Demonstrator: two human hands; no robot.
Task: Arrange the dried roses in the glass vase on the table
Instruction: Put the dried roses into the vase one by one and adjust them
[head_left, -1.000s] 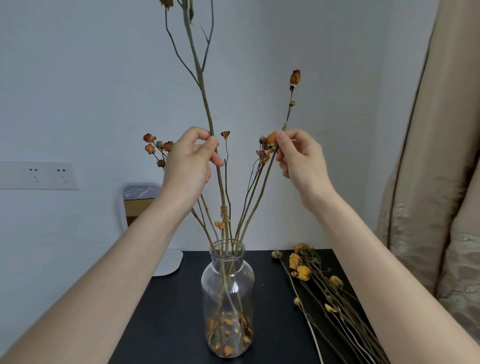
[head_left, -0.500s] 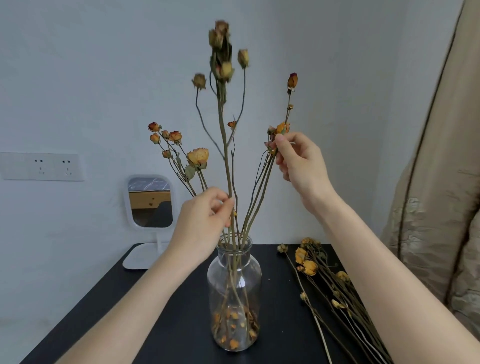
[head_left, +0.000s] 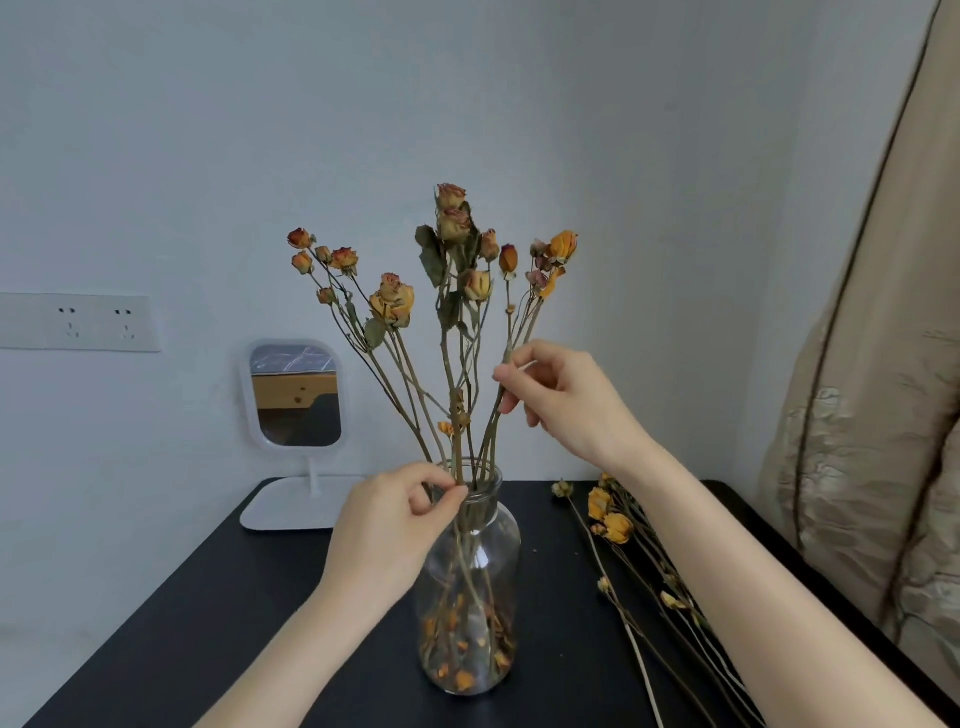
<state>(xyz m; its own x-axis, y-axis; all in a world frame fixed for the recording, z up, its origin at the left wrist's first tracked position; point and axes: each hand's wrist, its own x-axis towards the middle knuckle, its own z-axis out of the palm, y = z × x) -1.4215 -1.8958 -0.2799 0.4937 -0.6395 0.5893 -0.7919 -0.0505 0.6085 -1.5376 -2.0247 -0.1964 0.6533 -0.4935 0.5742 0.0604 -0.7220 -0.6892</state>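
A clear glass vase (head_left: 496, 561) stands on the black table (head_left: 218, 613) and holds several dried roses (head_left: 452, 244) with orange and pale heads; loose petals lie at its bottom. My left hand (head_left: 395, 525) pinches the tall central stem right at the vase's mouth. Higher up and to the right, my right hand (head_left: 561, 400) pinches a thin stem of the right-hand cluster between thumb and forefinger. More dried roses (head_left: 615, 525) lie flat on the table to the right of the vase.
A small white-framed mirror (head_left: 296, 395) on a flat base stands at the table's back left, against the wall. A wall socket panel (head_left: 78, 322) is at the left. A beige curtain (head_left: 883, 415) hangs close by the table's right edge.
The tall stem has slid down into the vase, with my left hand following it to the rim. My right hand has dropped lower along the right-hand stems.
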